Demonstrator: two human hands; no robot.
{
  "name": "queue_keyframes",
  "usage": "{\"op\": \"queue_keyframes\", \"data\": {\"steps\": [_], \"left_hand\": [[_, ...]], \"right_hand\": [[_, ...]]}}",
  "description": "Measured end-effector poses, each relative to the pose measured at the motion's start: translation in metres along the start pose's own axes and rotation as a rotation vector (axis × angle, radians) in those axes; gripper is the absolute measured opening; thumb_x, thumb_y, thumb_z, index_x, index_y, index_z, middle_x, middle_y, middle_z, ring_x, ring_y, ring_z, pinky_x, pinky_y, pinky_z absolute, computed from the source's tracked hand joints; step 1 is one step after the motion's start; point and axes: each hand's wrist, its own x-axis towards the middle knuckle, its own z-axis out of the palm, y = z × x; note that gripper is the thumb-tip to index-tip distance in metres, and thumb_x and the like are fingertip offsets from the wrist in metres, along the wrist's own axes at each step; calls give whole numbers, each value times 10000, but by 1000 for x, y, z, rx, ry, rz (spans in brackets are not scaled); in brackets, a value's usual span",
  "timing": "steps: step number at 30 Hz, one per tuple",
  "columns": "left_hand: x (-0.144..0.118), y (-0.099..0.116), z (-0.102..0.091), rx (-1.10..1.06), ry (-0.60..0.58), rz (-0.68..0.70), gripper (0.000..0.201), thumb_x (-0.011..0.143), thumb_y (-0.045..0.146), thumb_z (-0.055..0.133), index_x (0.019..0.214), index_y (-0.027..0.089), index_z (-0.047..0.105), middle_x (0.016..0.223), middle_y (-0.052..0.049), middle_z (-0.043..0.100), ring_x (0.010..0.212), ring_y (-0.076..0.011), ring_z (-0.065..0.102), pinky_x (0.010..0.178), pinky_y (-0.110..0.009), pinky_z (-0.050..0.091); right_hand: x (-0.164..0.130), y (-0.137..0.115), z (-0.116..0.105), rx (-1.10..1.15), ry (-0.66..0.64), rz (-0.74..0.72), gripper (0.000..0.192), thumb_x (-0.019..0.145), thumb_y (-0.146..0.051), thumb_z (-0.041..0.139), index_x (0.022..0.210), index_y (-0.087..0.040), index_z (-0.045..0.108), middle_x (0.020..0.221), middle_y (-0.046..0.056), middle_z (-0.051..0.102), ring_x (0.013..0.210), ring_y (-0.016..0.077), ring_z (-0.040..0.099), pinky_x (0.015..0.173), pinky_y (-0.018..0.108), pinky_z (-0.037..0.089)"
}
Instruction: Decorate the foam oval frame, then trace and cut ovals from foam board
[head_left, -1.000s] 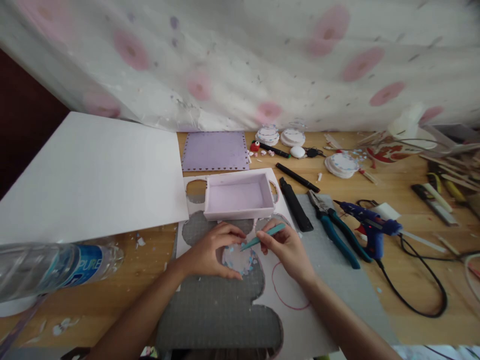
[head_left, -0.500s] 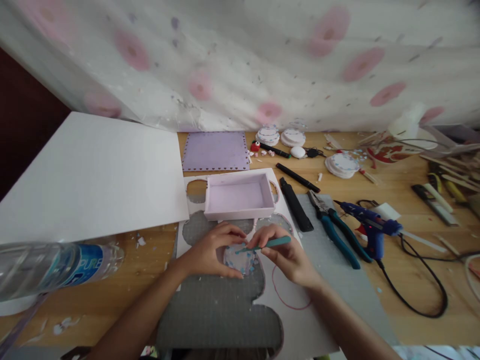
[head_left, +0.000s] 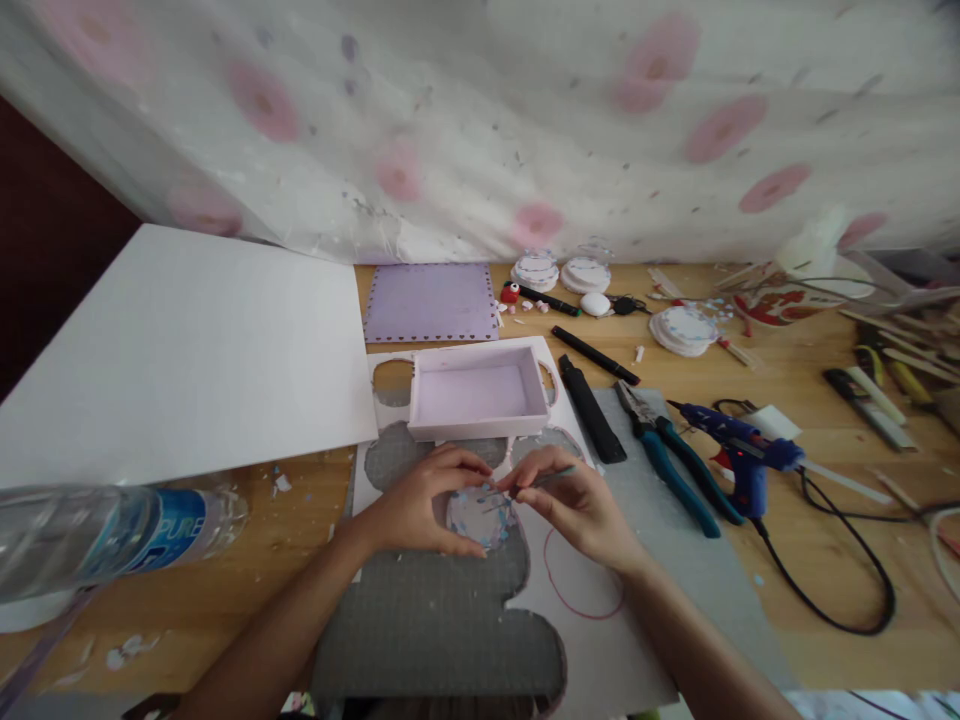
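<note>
A white round disc (head_left: pixel 472 520) with small blue flecks around its edge lies on the grey cutting mat (head_left: pixel 420 620). My left hand (head_left: pixel 420 500) curves around its left side, thumb at the near edge and fingers at the far edge. My right hand (head_left: pixel 566 505) pinches a pair of teal tweezers (head_left: pixel 492 499), whose two tips show apart over the disc's upper right. Most of their handle is hidden by my fingers. Beneath the disc, the mat shows through a cut-out in a white board (head_left: pixel 592 650).
Just beyond my hands stands a shallow lilac box (head_left: pixel 480 430). To the right lie a black marker (head_left: pixel 592 410), teal-handled pliers (head_left: pixel 679 470) and a blue glue gun (head_left: pixel 742 450) with its cord. A water bottle (head_left: pixel 172 525) lies at left. Stacked discs (head_left: pixel 682 330) sit farther back.
The tweezers have turned in my right hand: the teal handle that showed broadly is now mostly hidden, and both tips show. My left hand and the disc have stayed put.
</note>
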Motion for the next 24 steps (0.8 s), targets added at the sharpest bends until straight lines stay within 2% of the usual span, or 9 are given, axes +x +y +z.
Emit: {"op": "queue_keyframes", "data": {"steps": [5, 10, 14, 16, 18, 20, 24], "left_hand": [[0, 1, -1, 10, -14, -5, 679, 620, 459, 843, 1226, 249, 620, 1204, -101, 600, 1136, -276, 546, 995, -426, 433], [-1, 2, -3, 23, -45, -14, 716, 618, 492, 835, 1252, 259, 599, 1230, -106, 581, 1155, -289, 530, 1014, -441, 420], [-3, 4, -6, -36, 14, 18, 812, 587, 543, 833, 1284, 232, 556, 1278, -130, 548, 1207, -314, 501, 1049, -463, 392], [-4, 5, -6, -63, 78, 12, 643, 687, 523, 772, 1219, 213, 585, 1283, -134, 544, 1212, -303, 503, 1049, -448, 393], [-5, 7, -4, -51, 154, -10, 366, 810, 429, 676, 1089, 198, 626, 1234, -124, 570, 1171, -268, 535, 1024, -419, 415], [-5, 9, -2, -21, 236, -26, 171, 863, 314, 608, 974, 185, 631, 1161, -111, 597, 1109, -234, 567, 987, -392, 438], [-5, 15, 2, 25, 336, -8, 59, 849, 221, 613, 896, 185, 619, 1099, -92, 602, 1057, -213, 577, 936, -367, 456]], "right_hand": [[4, 1, 4, 119, 150, 152, 205, 842, -378, 679, 837, -208, 565, 830, 45, 703, 599, 122, 633, 573, 271, 540], [7, 11, 8, 201, 264, 299, 303, 789, -457, 713, 791, -204, 547, 620, -4, 671, 513, 131, 632, 516, 261, 542], [8, 16, 10, 349, 321, 414, 360, 735, -458, 762, 755, -210, 502, 545, -41, 627, 500, 125, 634, 487, 228, 528], [8, 15, 12, 410, 338, 441, 379, 720, -447, 778, 734, -210, 483, 553, -47, 619, 507, 114, 632, 490, 213, 521], [8, 12, 13, 443, 340, 436, 389, 719, -450, 778, 718, -211, 471, 589, -37, 635, 523, 109, 632, 503, 212, 520], [7, 10, 14, 456, 322, 404, 390, 728, -459, 767, 712, -211, 466, 659, -14, 671, 552, 113, 639, 527, 225, 526], [5, 8, 14, 444, 282, 281, 355, 757, -444, 745, 739, -215, 474, 796, 17, 708, 583, 122, 635, 563, 265, 527]]}}
